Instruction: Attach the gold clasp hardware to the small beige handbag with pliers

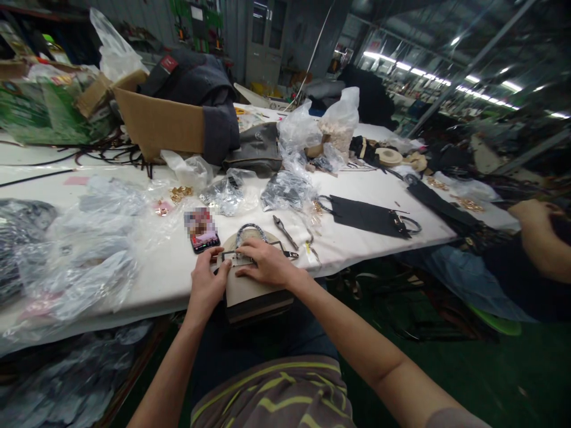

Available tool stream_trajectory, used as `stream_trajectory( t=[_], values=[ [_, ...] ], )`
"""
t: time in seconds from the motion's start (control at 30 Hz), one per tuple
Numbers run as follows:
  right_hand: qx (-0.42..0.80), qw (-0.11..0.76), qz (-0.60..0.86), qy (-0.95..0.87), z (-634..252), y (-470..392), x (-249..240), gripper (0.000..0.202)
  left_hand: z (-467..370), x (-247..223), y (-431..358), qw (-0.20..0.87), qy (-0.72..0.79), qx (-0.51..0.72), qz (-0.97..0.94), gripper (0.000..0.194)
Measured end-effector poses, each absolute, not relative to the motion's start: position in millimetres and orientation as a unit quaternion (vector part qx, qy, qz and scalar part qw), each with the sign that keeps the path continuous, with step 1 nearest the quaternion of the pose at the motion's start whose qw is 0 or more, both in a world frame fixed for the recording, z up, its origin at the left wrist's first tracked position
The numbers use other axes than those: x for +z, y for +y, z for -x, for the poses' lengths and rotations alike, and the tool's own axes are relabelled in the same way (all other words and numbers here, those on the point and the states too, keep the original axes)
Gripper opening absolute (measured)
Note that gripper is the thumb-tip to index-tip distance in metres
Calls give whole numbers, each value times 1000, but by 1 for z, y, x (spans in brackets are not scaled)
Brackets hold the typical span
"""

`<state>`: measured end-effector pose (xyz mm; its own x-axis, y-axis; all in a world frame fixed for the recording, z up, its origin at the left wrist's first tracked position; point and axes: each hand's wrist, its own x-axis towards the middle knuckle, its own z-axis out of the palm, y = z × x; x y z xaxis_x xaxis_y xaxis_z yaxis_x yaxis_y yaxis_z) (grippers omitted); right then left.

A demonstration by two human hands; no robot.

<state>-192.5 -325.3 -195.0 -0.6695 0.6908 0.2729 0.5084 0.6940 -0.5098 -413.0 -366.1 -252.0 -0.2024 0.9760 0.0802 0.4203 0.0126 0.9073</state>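
Note:
A beige bag panel with dark edging lies at the table's front edge, its lower part hanging over towards my lap. A looped, dark patterned handle stands up at its far side. My left hand grips the panel's left edge, thumb on top. Across the upper part, by the foot of the handle, my right hand presses with bent fingers, thumb apart from the forefinger. What lies under its fingertips is hidden. Right of the panel are a pliers-like metal tool and a small dark-tipped piece.
A phone lies beyond my left hand. Plastic-wrapped pieces cover the table's left side. A cardboard box with dark cloth stands behind. A black panel with handles lies to the right, near another person's arm.

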Motion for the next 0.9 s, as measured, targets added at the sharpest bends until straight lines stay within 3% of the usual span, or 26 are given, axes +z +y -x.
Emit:
stream_trajectory(
  t=[0.23,0.47,0.73,0.9],
  values=[
    [153,201,311,-916,210,-323,-191,8,431,-246,-361,403,598,422,-549,47],
    [128,210,341,-908,214,-330,-196,12,434,-250,-354,442,605,414,-517,58],
    [118,229,353,-899,218,-336,-206,13,434,-255,-347,420,613,406,-532,54],
    [220,272,346,-871,210,-327,-202,17,435,-256,-347,411,619,395,-539,56]
  ],
)
